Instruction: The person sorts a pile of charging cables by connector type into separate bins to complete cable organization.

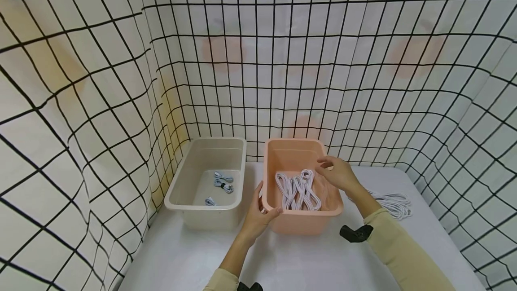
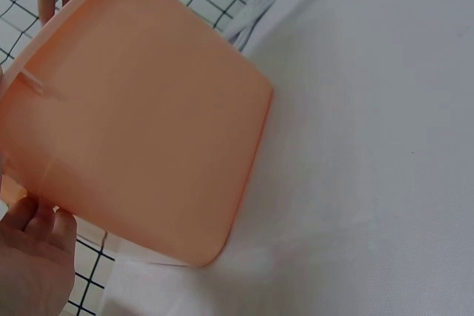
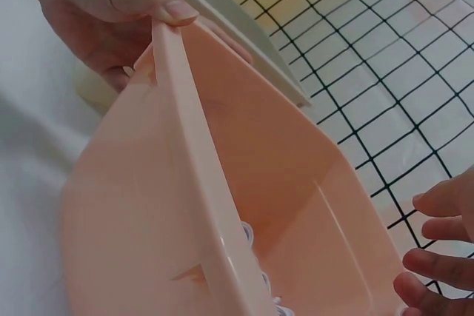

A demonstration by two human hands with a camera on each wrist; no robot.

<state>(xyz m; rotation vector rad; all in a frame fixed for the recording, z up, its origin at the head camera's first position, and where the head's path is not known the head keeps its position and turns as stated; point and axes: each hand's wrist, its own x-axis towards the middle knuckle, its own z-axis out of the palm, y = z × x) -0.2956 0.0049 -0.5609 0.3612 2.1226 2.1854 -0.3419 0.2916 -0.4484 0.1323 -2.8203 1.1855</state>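
A peach plastic bin [image 1: 299,225] stands on the white table with several bundles of white cable [image 1: 299,190] lying inside it. My left hand [image 1: 253,219] grips the bin's near left corner; in the right wrist view the left thumb [image 3: 178,12] lies over the rim. At the far right side, my right hand [image 1: 338,175] hovers by the rim with loosely bent fingers and nothing held. The right wrist view shows those right fingers [image 3: 437,257] spread apart beside the bin's edge. In the left wrist view the bin wall [image 2: 148,123] fills much of the picture.
Left of the peach bin is a cream bin [image 1: 210,219] holding a few small grey-blue cables [image 1: 223,183]. More white cable [image 1: 393,205] lies on the table [image 1: 307,264] to the right, partly behind my right forearm. Black wire mesh [image 1: 299,64] encloses the back and sides.
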